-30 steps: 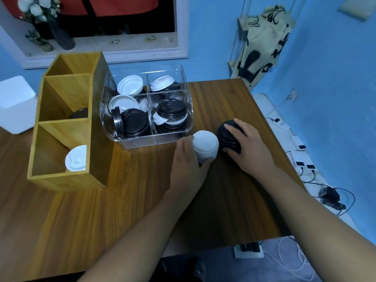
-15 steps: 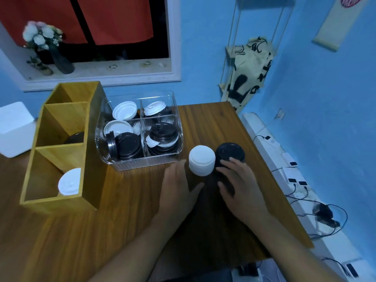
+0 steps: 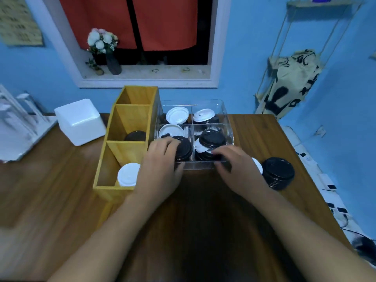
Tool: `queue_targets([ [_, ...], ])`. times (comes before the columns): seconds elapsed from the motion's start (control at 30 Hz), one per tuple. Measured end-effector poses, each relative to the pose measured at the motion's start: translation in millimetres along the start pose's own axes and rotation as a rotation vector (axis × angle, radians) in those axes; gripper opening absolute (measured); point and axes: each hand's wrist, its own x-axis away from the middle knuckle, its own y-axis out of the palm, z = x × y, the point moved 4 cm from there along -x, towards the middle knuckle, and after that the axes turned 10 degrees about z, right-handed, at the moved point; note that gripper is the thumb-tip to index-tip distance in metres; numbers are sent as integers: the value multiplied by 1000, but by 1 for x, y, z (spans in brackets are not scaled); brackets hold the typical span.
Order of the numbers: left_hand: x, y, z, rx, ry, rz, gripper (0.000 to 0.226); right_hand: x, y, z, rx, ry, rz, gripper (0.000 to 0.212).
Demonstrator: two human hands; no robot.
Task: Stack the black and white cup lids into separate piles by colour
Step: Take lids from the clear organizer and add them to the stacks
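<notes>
Nearest, bottom of frame: both forearms run up over the table (image 3: 61, 200) toward centre. Left hand (image 3: 160, 169) sits at the near-left corner of the clear tray (image 3: 227, 119), fingers curled over a black lid (image 3: 184, 147) in the near-left compartment; a closed grip cannot be confirmed. Right hand (image 3: 238, 169) is at the tray's near wall, fingertips bent at the rim of the near-right compartment, apparently holding nothing.

Right of centre, the black stack (image 3: 278, 173) stands on the table, the white stack (image 3: 257, 165) just beside it and mostly hidden behind the right hand.

Key relation: loose lids lie directly ahead of both sets of fingers, flat or tilted. The left hand is nearer a black one, but the stacks are on the right-hand side.

Farther up: mixed black and white lids in the far compartments. Left of the tray, the wooden box (image 3: 130, 119) holds one white lid (image 3: 128, 174) and one dark lid (image 3: 136, 136).
</notes>
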Motion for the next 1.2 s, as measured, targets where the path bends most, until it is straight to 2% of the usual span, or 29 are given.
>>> queue_targets([
  [0.1, -40, -4, -20, -91, 45, -156, 69, -40, 6, -10, 71, -49, 2, 34],
  [0.23, -70, 8, -34, -364, 173, -449, 74, -79, 21, -7, 425, -95, -101, 50],
  [0.33, -70, 18, -36, -469, 221, -514, 72, -88, 33, 0, 578, -45, -243, 60],
  [0.43, -66, 26, -35, -501, 228, -505, 70, -89, 41, 5, 606, -2, -283, 61],
  [0.57, -62, 29, -41, -424, 186, -483, 73, -86, 43, 7, 590, 32, -257, 59],
  [0.7, -59, 9, -41, -219, 144, -363, 80, -83, 44, 9, 510, 71, -222, 59],
  [0.83, -52, -24, -30, -2, 110, -251, 81, -82, 35, 6, 353, 93, -108, 66],
  [1.0, -18, -45, -13, 19, 315, -211, 84, -49, 5, -14, 170, 30, 141, 62],
  [1.1, 11, -36, 1, 23, 440, -364, 83, 1, 3, -19, 102, -4, 203, 63],
  [1.2, 37, -7, 7, 23, 469, -590, 89, 52, 17, -8, 36, 39, 154, 65],
])
